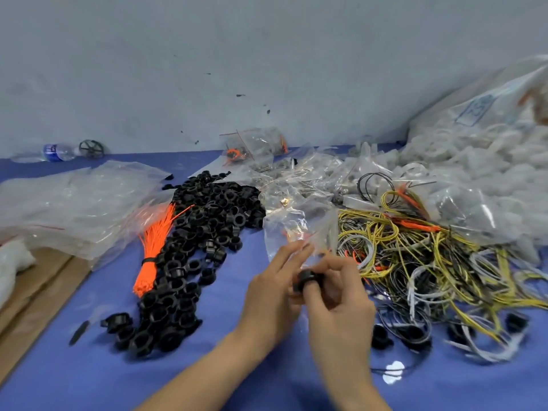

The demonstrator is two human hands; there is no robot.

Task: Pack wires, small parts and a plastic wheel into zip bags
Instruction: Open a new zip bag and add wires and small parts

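A small clear zip bag point(292, 232) stands up in front of me over the blue cloth. My left hand point(274, 287) pinches its lower edge with fingers and thumb. My right hand point(336, 295) grips a black plastic wheel point(307, 279) at the bag's mouth, thumb over it. A long heap of black plastic wheels point(195, 247) lies to the left. A tangle of yellow, black and white wires point(421, 262) spreads on the right. A bundle of orange cable ties point(151, 256) lies against the black heap.
Clear bags point(77, 203) pile up at the left over brown cardboard point(38, 292). Packed zip bags point(255, 148) and big bags of white parts point(480, 143) sit at the back and right. A water bottle point(56, 152) lies by the wall.
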